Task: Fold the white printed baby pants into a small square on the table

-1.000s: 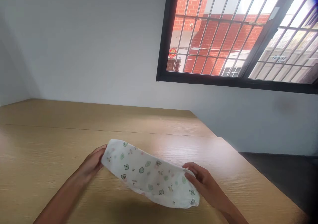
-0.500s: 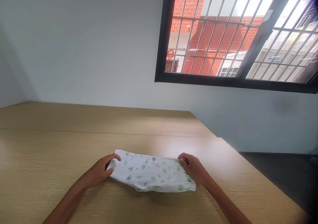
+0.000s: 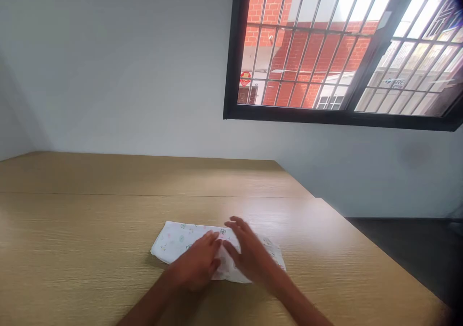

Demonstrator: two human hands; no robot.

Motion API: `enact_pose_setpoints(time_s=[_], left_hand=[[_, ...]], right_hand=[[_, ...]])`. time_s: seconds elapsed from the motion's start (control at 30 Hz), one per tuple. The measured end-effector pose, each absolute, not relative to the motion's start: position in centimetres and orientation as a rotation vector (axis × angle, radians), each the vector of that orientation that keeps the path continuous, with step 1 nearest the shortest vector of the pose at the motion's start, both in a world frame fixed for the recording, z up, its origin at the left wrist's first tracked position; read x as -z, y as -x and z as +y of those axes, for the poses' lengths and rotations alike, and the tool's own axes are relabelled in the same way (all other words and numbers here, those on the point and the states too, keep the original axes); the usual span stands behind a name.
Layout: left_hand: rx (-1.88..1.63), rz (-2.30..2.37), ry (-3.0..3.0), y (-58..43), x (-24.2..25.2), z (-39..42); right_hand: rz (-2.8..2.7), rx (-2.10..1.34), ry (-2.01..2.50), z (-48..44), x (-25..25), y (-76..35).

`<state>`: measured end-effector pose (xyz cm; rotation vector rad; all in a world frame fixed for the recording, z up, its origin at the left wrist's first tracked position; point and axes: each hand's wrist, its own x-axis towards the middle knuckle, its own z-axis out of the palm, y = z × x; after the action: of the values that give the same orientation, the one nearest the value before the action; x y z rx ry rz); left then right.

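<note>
Left hand (image 3: 200, 261) and right hand (image 3: 250, 254) moved inward, grip wide on both, over oblong printed cloth (image 3: 170, 241), wood-grain table (image 3: 83, 249)

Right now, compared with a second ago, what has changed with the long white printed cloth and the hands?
The left hand and right hand let go of the ends of the white cloth and moved inward over its middle. The cloth came down onto the pale wooden table. Its long, narrow shape stayed.

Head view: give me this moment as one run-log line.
white printed garment: lying on wood-grain table; left hand: over garment's middle; right hand: beside left, spread open; contact: unclear
</note>
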<state>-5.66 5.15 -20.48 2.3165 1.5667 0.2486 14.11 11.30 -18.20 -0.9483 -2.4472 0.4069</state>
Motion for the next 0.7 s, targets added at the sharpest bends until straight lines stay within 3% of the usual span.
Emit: enact_pose_setpoints(time_s=[0.13, 0.3, 0.7], left_hand=[[0.022, 1.428, -2.564, 3.0, 22.2, 7.7], [-0.249, 1.684, -2.504, 4.4, 23.8, 10.5], [-0.241, 2.101, -2.203, 13.1, 24.8, 11.5]], right_hand=[[-2.504, -0.762, 1.045, 11.5, 22.0, -10.2], [-2.619, -0.552, 0.959, 15.4, 22.6, -8.3], [-2.816, -0.179, 1.155, 20.5, 21.9, -12.0]])
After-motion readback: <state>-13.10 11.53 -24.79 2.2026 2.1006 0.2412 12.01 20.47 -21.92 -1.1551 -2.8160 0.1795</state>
